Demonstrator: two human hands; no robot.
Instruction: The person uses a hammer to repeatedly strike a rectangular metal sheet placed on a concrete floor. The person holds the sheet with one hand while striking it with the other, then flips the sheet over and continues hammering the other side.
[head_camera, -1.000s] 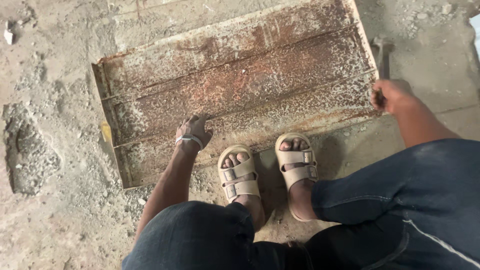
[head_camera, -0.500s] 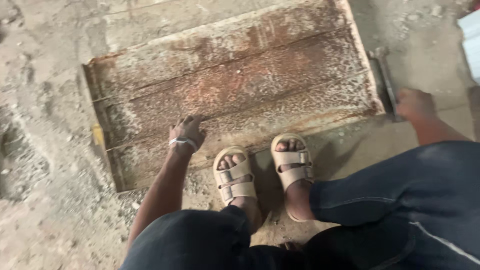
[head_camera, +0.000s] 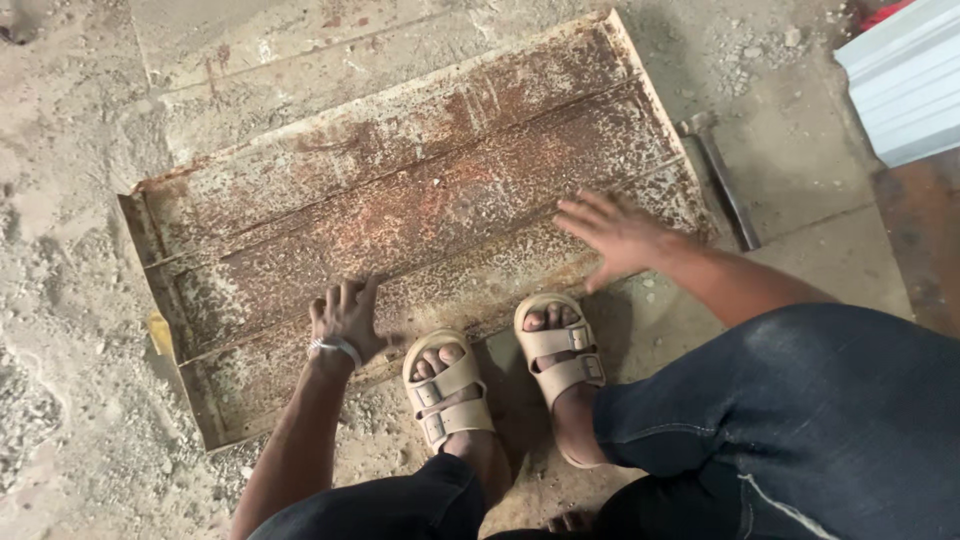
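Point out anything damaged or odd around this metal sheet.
The ribbed metal sheet is rusted and pitted all over, lying askew on the gritty floor. The left hand presses its near edge; a hammer lies beside its right end.

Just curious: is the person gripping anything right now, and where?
Nothing is gripped. The left hand presses flat on the rusty metal sheet; the right hand hovers open above it.

**Rough concrete floor, dusty and littered**

I look straight down on a bare concrete floor (head_camera: 790, 170), grey and caked with dust. Loose grit and small stones (head_camera: 745, 65) lie scattered at the top right, and crumbled rubble (head_camera: 25, 410) heaps along the left edge. A pale corrugated panel (head_camera: 905, 85) juts in at the upper right corner. The light is soft and even, with faint shadows.
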